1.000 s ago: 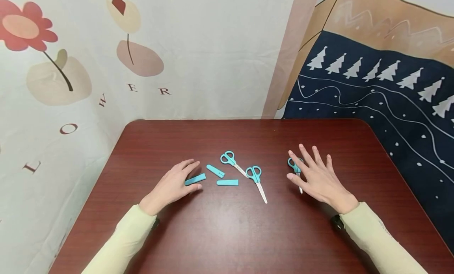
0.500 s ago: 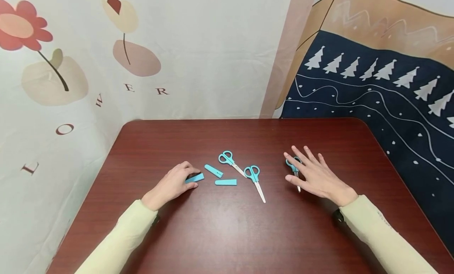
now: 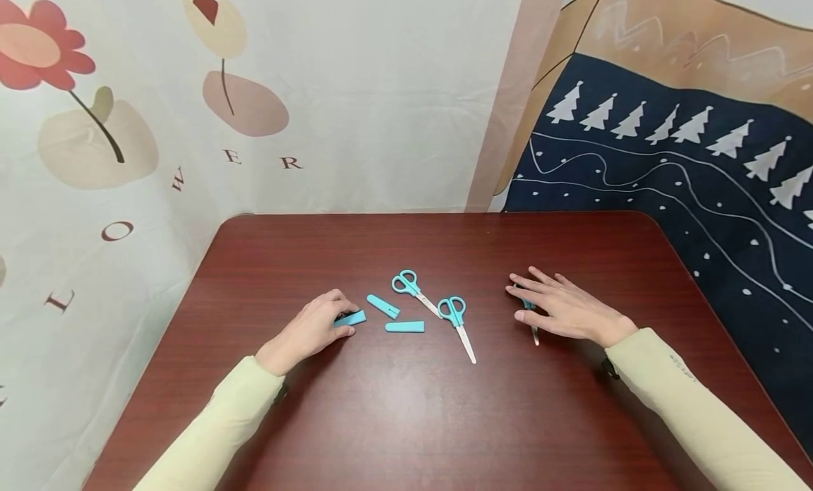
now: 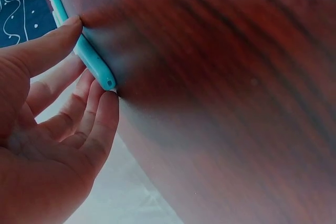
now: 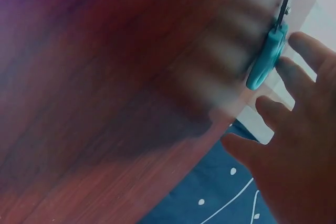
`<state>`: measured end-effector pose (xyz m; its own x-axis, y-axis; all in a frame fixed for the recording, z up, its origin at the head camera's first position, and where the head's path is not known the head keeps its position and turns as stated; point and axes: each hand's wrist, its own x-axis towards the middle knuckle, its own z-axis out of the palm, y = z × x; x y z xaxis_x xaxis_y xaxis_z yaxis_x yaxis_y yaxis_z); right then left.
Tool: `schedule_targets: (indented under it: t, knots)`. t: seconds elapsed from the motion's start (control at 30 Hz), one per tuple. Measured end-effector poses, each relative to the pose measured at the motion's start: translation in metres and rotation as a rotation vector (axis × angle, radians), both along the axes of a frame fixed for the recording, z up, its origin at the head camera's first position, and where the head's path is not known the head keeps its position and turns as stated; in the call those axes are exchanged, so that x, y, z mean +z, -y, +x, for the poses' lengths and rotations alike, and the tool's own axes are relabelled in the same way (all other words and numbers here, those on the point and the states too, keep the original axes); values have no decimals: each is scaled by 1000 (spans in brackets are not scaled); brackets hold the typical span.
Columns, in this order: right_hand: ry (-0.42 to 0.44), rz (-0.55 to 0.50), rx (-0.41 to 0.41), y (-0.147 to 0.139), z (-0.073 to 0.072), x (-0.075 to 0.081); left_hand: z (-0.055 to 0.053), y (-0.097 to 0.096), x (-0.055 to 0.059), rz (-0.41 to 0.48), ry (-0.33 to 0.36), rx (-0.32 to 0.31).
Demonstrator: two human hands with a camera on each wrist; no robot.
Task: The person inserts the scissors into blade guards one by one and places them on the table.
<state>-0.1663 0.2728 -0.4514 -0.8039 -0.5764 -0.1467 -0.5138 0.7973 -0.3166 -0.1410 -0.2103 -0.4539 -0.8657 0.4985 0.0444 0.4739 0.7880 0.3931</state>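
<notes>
Head view: the left hand (image 3: 311,329) pinches a turquoise cap (image 3: 354,318) between thumb and fingers on the left part of the bench (image 3: 394,434); 1.0 s ago those fingers were stretched out around it, and they are now drawn in. The right hand (image 3: 571,312), fingers extended, grips nothing and covers part of one pair of scissors (image 3: 528,305); its fingers lie flatter and point more to the left than at 1.0 s ago. The slanted cap (image 3: 383,306), the level cap (image 3: 405,327), the far scissors (image 3: 406,282) and the middle scissors (image 3: 458,322) keep their arrangement. Held cap: long axis nearly left-right, the wide end pointing right and slightly away from the person. Scissors under the right hand: loops at the far side, blades toward the person. Left wrist view: thumb on one side of the held cap, fingers on the other; its rounded end, with a small hole, points to the lower right. Right wrist view: fingertips close to the scissors' handle, contact uncertain; blades run upward in frame, loops low.
</notes>
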Motion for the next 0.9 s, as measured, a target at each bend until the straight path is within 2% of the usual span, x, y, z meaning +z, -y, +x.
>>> schedule_targets:
  t: [0.17,0.43,0.6,0.9]
  knots:
    - [1,11,-13,-8,3,2,0,-2,2,-4,5,3]
    - [-63,16,16,-22,12,4,0,-1,4,-8,16,5]
    - [-71,-35,63,-25,12,3,-2,1,4,-10,34,9]
    - [-135,-111,69,-21,7,-1,-4,-2,2,4,34,5]
